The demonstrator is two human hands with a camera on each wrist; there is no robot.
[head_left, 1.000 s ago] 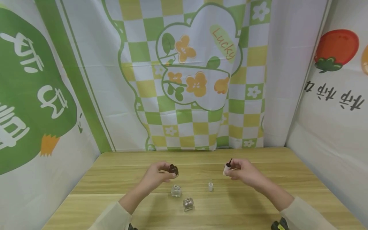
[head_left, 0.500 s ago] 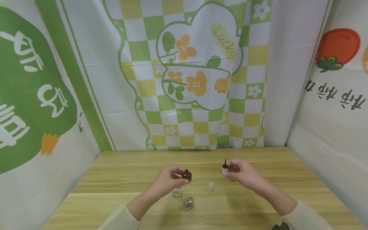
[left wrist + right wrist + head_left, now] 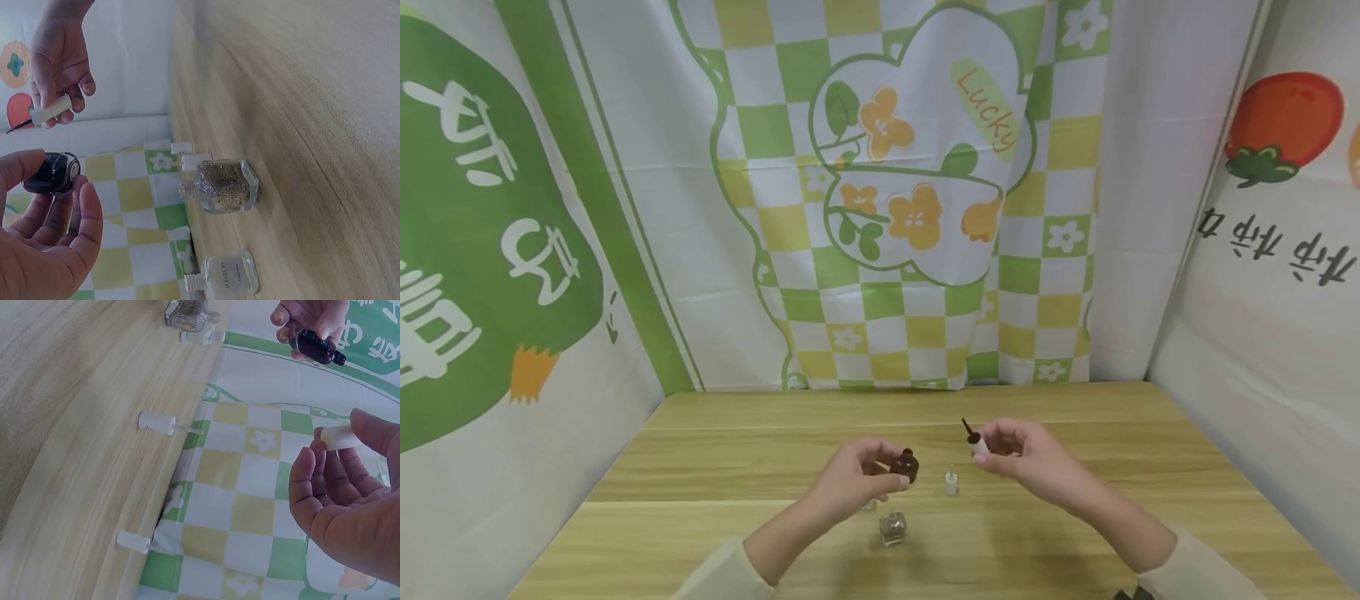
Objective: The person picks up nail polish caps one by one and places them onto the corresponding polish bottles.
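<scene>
My left hand (image 3: pixel 853 477) holds a dark nail polish bottle (image 3: pixel 906 468) upright above the table, its narrow neck uncapped. Thumb and fingers grip the bottle's sides in the left wrist view. To the right, my right hand (image 3: pixel 1028 450) pinches a white nail polish cap (image 3: pixel 977 442), its dark brush pointing up and left towards the bottle. A gap separates brush and bottle neck. In the right wrist view the cap (image 3: pixel 339 437) hides its brush. Below the left hand stands a glitter polish bottle (image 3: pixel 228 185), uncapped, beside a transparent bottle (image 3: pixel 231 275) mostly covered by that hand in the head view.
Two white caps stand on the table with their brushes up, one nearer (image 3: pixel 156 422) and one farther (image 3: pixel 132 541) in the right wrist view. A checked curtain (image 3: pixel 917 333) hangs behind the wooden table (image 3: pixel 737 417), with printed cloth on both sides.
My left hand has moved right with the dark bottle, covering most of the transparent bottle. My right hand has tipped the cap so its brush swings from up-right to up-left.
</scene>
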